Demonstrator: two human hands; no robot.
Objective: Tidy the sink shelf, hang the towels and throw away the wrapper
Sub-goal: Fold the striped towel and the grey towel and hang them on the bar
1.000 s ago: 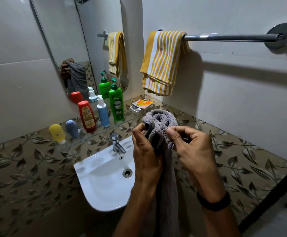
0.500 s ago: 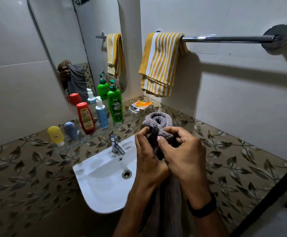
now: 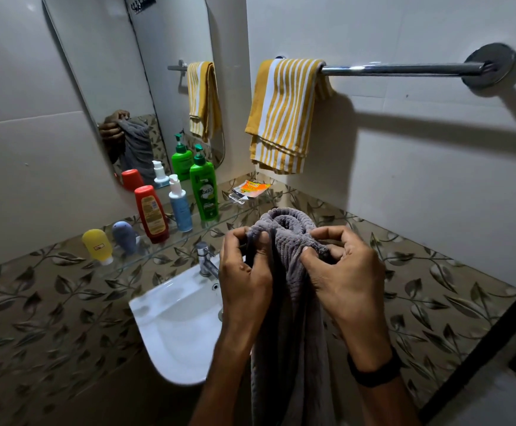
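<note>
A grey ribbed towel hangs down in front of me, bunched at its top edge. My left hand and my right hand both pinch that top edge, side by side above the sink. A yellow-and-white striped towel hangs folded over the left end of the chrome towel bar. An orange wrapper lies at the right end of the glass shelf. Along the shelf stand a green pump bottle, a blue-and-white bottle, a red bottle, a grey-blue tube and a yellow tube.
The white sink with its chrome tap sits below the shelf, left of my hands. A mirror on the left wall reflects the towels and bottles. The right part of the towel bar is bare. A dark frame crosses the lower right.
My hands have lifted slightly and spread a little apart along the grey towel's top edge, with my right fingers regripping the bunched fabric. Nothing on the shelf has moved.
</note>
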